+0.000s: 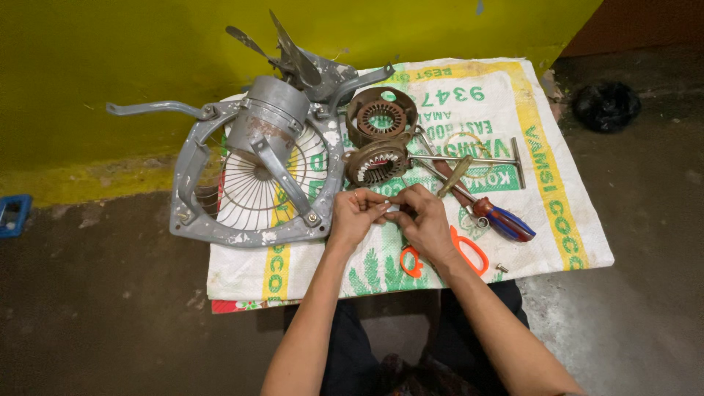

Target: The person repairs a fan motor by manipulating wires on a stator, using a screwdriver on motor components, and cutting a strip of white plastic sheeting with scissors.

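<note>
My left hand (358, 214) and my right hand (424, 220) meet over a white woven sack (543, 191) spread on the floor. Together their fingertips pinch a small pale piece (392, 208), too small to identify. Just beyond the hands lie two round motor stators with copper windings, one (377, 163) close to my fingers and one (381, 116) farther back. Orange-handled scissors (469, 253) lie partly under my right wrist.
A grey exhaust fan frame with wire guard and motor housing (253, 172) lies to the left, fan blades (293, 55) behind it. A screwdriver with a red and blue handle (506, 222) and a T-handle tool (484, 158) lie right. Yellow wall behind; blue object (13, 214) at far left.
</note>
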